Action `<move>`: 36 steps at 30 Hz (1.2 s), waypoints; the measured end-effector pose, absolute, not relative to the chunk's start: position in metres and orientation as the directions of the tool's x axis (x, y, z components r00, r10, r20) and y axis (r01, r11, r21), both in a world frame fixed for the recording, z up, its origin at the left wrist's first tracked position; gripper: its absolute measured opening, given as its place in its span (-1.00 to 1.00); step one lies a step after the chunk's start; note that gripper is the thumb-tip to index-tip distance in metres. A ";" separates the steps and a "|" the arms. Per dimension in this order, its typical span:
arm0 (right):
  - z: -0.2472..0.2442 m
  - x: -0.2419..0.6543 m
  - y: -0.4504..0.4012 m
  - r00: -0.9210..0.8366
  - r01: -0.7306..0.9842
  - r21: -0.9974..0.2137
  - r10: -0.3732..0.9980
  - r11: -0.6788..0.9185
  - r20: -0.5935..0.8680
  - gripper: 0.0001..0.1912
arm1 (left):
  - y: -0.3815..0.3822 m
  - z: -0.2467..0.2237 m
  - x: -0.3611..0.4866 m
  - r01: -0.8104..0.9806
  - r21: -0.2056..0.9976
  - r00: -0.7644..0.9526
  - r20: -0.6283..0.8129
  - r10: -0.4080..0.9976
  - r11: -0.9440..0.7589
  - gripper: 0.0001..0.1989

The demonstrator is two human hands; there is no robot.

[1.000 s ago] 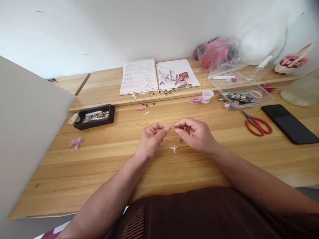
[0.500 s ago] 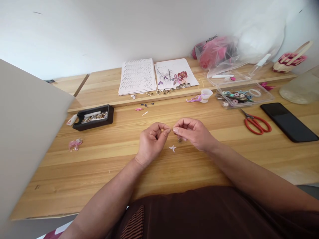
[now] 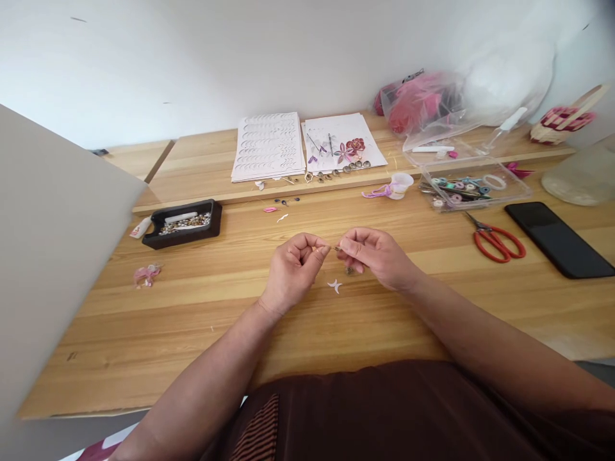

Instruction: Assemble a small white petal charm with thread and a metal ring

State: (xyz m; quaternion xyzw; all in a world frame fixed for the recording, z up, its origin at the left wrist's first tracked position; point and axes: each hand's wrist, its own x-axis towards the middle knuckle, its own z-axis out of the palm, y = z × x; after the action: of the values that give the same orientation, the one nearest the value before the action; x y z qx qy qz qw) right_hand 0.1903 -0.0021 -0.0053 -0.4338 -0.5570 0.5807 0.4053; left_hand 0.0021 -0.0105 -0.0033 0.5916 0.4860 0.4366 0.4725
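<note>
Above the middle of the table, my left hand [image 3: 295,270] and my right hand [image 3: 377,257] face each other with fingertips pinched. A tiny thin dark piece [image 3: 335,248] spans the small gap between them; its ends are hidden in the fingers and its kind is too small to tell. Under my right fingers lies a small round metallic-looking piece [image 3: 349,271], partly covered. White crescent-shaped cutouts [image 3: 335,287] rest on the wood just below the hands. Beyond the fingertips are a wavy white scrap [image 3: 282,218] and a pink petal-like piece [image 3: 270,209].
To the right are red-handled scissors [image 3: 500,244], a black phone [image 3: 560,238] and a clear box [image 3: 516,186] of spools. A small plastic cup [image 3: 401,186] stands behind. On the left sit a black tray [image 3: 218,221] of beads and pink scraps [image 3: 147,275]. Patterned sheets [image 3: 268,147] lie on the raised shelf.
The fingertips have drawn slightly apart, my right hand shifting a little to the right, so more of the thin dark piece shows between them. The camera view has shifted slightly.
</note>
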 end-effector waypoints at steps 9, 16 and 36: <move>-0.004 0.186 -0.004 -0.335 -0.086 -0.975 0.928 -0.203 -0.163 -0.66 | -0.016 -0.006 0.005 0.311 0.927 0.132 0.177 0.975 -0.210 -0.82; -0.001 0.189 -0.010 -0.273 0.409 -0.723 0.831 0.556 0.484 -0.89 | -0.011 -0.003 0.007 -0.037 0.988 0.168 -0.145 0.975 0.153 -0.66; -0.004 0.191 -0.004 -0.285 0.145 -0.989 0.958 0.026 -0.017 -0.79 | -0.004 -0.007 -0.002 0.079 0.994 0.273 -0.090 0.958 0.071 -0.69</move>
State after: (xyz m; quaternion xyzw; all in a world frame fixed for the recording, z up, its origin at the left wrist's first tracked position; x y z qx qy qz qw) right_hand 0.1909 -0.0040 -0.0042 -0.4569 -0.6035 0.5275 0.3856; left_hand -0.0020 -0.0040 -0.0067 0.5608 0.4621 0.3875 0.5673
